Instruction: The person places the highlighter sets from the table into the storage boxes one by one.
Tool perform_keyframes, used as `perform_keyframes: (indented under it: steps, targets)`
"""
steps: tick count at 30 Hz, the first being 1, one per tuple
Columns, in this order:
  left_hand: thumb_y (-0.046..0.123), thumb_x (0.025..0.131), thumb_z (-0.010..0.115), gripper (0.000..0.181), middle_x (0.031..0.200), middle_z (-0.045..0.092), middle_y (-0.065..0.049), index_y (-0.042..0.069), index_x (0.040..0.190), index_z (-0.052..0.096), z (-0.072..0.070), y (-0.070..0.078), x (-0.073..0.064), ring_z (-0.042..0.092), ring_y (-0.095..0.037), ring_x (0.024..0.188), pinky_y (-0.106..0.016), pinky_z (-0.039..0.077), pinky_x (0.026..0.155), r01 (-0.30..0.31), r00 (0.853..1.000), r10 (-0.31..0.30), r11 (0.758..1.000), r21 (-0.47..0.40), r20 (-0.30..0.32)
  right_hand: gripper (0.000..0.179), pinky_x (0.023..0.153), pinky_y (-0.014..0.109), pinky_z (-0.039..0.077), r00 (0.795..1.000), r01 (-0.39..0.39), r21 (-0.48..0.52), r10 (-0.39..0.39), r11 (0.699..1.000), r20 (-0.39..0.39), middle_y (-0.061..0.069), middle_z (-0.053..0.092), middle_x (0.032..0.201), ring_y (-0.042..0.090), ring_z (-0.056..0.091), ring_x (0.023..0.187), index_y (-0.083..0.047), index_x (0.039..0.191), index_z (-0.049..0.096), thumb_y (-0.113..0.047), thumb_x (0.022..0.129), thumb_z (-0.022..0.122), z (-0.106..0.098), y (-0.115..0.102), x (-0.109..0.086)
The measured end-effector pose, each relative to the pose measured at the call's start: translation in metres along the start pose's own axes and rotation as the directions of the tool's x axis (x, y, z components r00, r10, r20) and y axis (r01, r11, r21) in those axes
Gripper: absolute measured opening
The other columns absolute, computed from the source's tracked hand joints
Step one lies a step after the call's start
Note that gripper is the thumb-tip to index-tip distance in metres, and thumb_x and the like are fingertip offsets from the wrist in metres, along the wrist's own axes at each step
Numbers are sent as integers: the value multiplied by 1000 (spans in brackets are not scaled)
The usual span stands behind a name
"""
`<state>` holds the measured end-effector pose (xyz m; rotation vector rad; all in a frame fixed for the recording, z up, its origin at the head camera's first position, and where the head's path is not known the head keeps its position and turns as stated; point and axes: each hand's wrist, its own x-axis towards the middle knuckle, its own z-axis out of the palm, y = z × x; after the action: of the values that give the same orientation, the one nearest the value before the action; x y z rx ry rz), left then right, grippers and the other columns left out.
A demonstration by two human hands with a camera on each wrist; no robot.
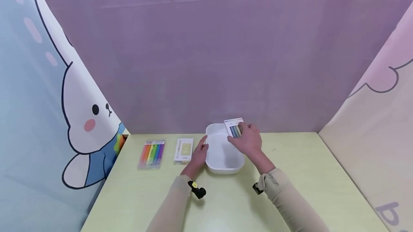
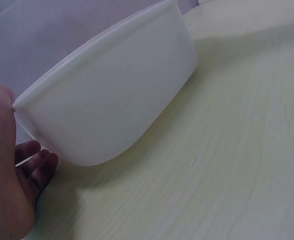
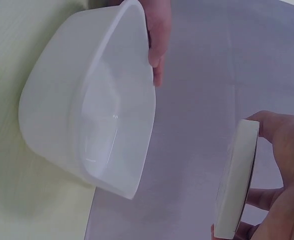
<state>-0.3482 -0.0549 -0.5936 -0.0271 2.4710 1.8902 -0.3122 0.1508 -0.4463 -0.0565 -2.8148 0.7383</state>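
In the head view a white plastic bin (image 1: 222, 153) stands on the table, its inside bare where it shows. My left hand (image 1: 199, 155) holds the bin's left side. In the left wrist view its fingers (image 2: 45, 167) lie against the outer wall, below the rim. Above the bin's far right corner, my right hand (image 1: 248, 139) grips a small white box (image 1: 233, 122) by its edges. Several pastel-coloured sticks show through that box's front window. The right wrist view shows the box (image 3: 238, 175) edge-on between thumb and fingers, apart from the bin (image 3: 56, 95).
Left of the bin lies a white box (image 1: 184, 150) with a yellowish panel. Farther left is a clear pack of rainbow-coloured pens (image 1: 151, 155). The pale wooden table (image 1: 300, 174) ends at a purple cloth backdrop (image 1: 206, 63), with printed cloths along both sides.
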Motion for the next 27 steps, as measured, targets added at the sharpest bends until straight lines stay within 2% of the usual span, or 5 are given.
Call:
perform_keyframes:
  steps: [8,14,19,23,27]
  targets:
    - [37,104,42,48,116,59,-6,36,151,34,0,4,5,58,-24,102,-46,45,91,-11,1000,12,1000,-25,26,73,62,42,45,1000,9,-8,-8,1000,6,20,51,110,32,49,94,-11,130,56,-53,73,73,7,-6,5]
    - [37,104,42,47,115,59,-6,37,150,34,-1,-2,5,58,-23,100,-43,46,89,9,1000,-9,1000,-26,28,75,61,40,45,998,-8,-23,9,1000,63,18,49,109,30,49,92,-13,132,55,-56,73,72,16,-11,6]
    - [39,104,41,48,119,60,-7,37,151,33,-3,-5,5,59,-23,102,-43,46,91,-4,999,5,1000,-22,45,79,70,46,49,999,-2,-26,4,1000,53,21,50,116,35,51,99,-8,135,52,-51,73,75,27,-14,5]
    - [39,104,41,49,121,59,-8,36,152,32,-3,-1,5,58,-26,105,-47,44,94,-17,999,18,1000,-17,50,68,74,50,51,998,17,-28,-15,999,68,22,50,120,38,52,102,-4,128,56,-39,73,78,46,-10,6]
    - [40,104,40,49,121,60,-6,37,152,31,-3,-1,1,58,-24,105,-47,44,94,-15,998,13,999,32,62,54,71,46,51,994,6,-49,0,999,111,19,55,115,36,54,99,-5,117,63,-42,79,74,63,-2,6]
